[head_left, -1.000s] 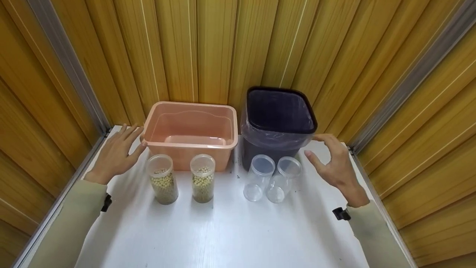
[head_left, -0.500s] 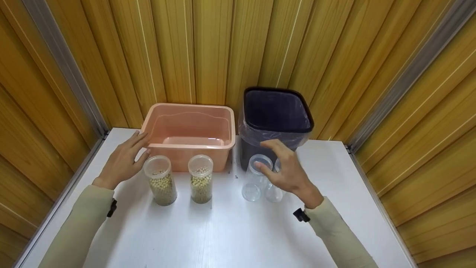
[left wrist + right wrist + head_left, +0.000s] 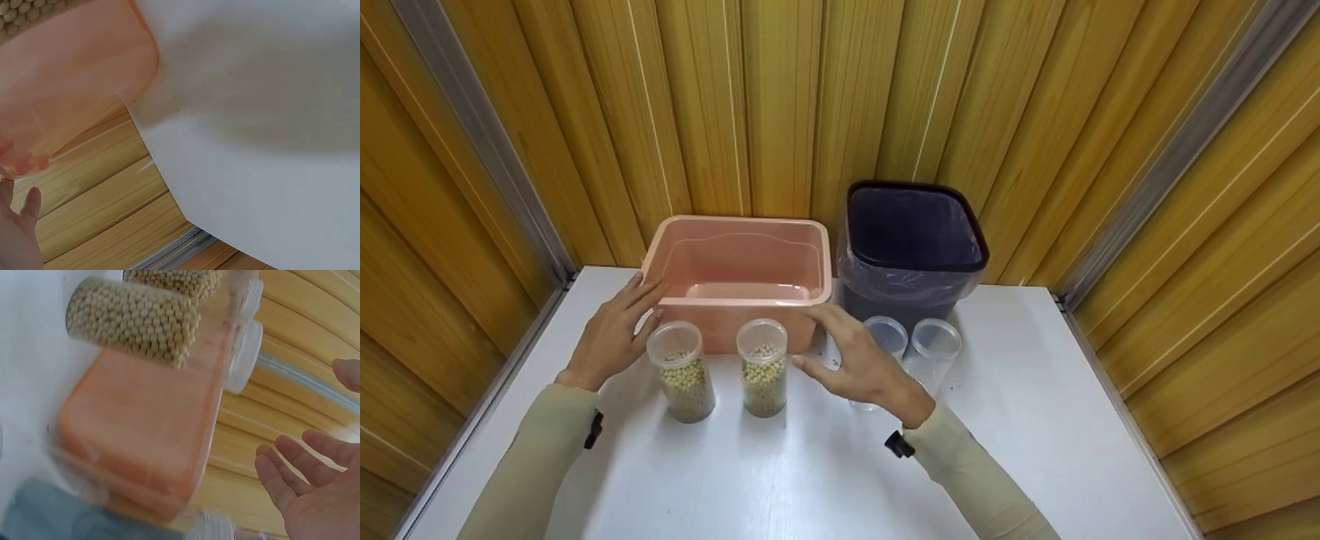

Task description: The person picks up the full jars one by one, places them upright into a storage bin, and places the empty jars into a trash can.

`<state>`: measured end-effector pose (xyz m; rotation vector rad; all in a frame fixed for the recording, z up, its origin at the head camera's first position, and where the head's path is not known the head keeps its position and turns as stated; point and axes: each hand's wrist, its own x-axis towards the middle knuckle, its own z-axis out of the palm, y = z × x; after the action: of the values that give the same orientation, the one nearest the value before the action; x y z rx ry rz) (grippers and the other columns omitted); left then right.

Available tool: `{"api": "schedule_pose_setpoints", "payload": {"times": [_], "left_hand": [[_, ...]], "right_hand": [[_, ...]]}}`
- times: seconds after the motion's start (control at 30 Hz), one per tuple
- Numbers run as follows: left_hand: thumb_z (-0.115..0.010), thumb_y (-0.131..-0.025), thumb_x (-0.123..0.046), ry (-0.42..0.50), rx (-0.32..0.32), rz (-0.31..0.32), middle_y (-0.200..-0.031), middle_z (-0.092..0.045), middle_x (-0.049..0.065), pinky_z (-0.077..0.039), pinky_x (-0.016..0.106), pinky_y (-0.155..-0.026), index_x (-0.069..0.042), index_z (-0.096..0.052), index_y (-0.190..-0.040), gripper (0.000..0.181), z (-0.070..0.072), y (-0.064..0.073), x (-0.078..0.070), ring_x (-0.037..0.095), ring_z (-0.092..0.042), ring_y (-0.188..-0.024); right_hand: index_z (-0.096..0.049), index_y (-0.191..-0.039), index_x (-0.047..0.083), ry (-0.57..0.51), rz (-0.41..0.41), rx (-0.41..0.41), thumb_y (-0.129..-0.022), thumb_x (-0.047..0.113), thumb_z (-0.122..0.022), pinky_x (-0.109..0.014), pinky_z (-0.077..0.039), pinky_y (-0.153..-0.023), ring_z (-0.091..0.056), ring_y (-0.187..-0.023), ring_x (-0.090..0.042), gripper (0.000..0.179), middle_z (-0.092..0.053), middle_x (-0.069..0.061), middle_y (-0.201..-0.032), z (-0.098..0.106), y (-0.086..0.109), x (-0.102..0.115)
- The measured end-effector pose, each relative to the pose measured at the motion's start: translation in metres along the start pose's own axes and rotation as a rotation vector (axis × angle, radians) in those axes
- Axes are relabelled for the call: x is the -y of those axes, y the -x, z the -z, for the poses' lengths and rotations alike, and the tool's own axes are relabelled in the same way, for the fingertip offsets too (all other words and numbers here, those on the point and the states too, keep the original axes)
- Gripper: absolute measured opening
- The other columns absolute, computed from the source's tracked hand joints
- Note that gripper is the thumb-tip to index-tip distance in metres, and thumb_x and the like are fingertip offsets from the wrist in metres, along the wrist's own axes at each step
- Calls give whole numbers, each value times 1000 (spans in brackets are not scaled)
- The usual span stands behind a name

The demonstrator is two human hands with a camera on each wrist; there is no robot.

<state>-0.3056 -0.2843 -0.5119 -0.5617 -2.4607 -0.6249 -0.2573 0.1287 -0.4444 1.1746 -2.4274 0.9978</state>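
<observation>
Two clear plastic jars partly filled with pale round beans stand in front of a pink basin [image 3: 735,304]. Beside the left bean jar [image 3: 688,386], at the basin's left front corner, is my left hand [image 3: 611,334], fingers extended and gripping nothing. My right hand [image 3: 859,364] hovers just right of the right bean jar [image 3: 763,382], thumb and fingers spread apart. In the right wrist view, that hand [image 3: 315,484] holds nothing. Behind it, two clear jars without beans, one jar [image 3: 935,349] and another jar [image 3: 886,330], are partly covered by the hand.
A dark bin [image 3: 900,304] with a clear liner stands right of the basin, against the yellow wood-patterned wall [image 3: 780,105]. The white tabletop [image 3: 720,480] extends toward me. Panelled walls close in both sides.
My right hand has swept left, from beside the dark bin, past the beanless jars, to near the right bean jar. My left hand has shifted slightly right and nearer, toward the left bean jar.
</observation>
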Motion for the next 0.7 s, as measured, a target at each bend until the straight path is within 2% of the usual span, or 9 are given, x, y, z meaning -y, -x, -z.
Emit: {"api": "schedule_pose_setpoints", "payload": {"times": [0.13,0.3,0.4,0.5,0.7], "left_hand": [[-69,-105,-16,1,-31,15,-156,-59,17,-46,73,-108,-10,-60,-153,49,-4,-1,-1,45,-44,-152],[-70,-104,-16,-15,-50,40,-154,-61,16,-50,73,-103,-11,-61,-151,48,-7,1,0,44,-45,-152],[-70,-104,-17,-19,-50,58,-154,-61,16,-50,74,-104,-11,-62,-151,48,-8,3,0,44,-45,-152],[-69,-105,-18,-16,-39,69,-155,-60,16,-48,74,-106,-12,-62,-151,47,-8,3,-4,44,-44,-153],[-68,-106,-20,-27,-33,70,-155,-60,16,-46,75,-109,-10,-62,-151,46,-6,0,-6,44,-43,-153]], "right_hand": [[-48,-156,11,-8,-66,30,-97,38,-78,-45,-46,-121,-53,-145,-23,71,-55,-6,-154,-23,-9,0],[-44,-160,13,-78,-173,62,-92,45,-81,-45,-49,-118,-55,-141,-23,83,-53,-5,-156,-54,-20,-11],[-45,-158,8,-152,-210,55,-87,44,-86,-45,-52,-113,-61,-133,-26,90,-59,-9,-150,-73,-25,-17],[-50,-153,5,-217,-250,22,-81,42,-91,-43,-56,-106,-68,-122,-27,91,-68,-11,-136,-87,-29,-19],[-61,-133,12,-240,-301,-63,-73,43,-97,-40,-59,-95,-73,-105,-25,76,-76,-8,-117,-98,-35,-18]]}}
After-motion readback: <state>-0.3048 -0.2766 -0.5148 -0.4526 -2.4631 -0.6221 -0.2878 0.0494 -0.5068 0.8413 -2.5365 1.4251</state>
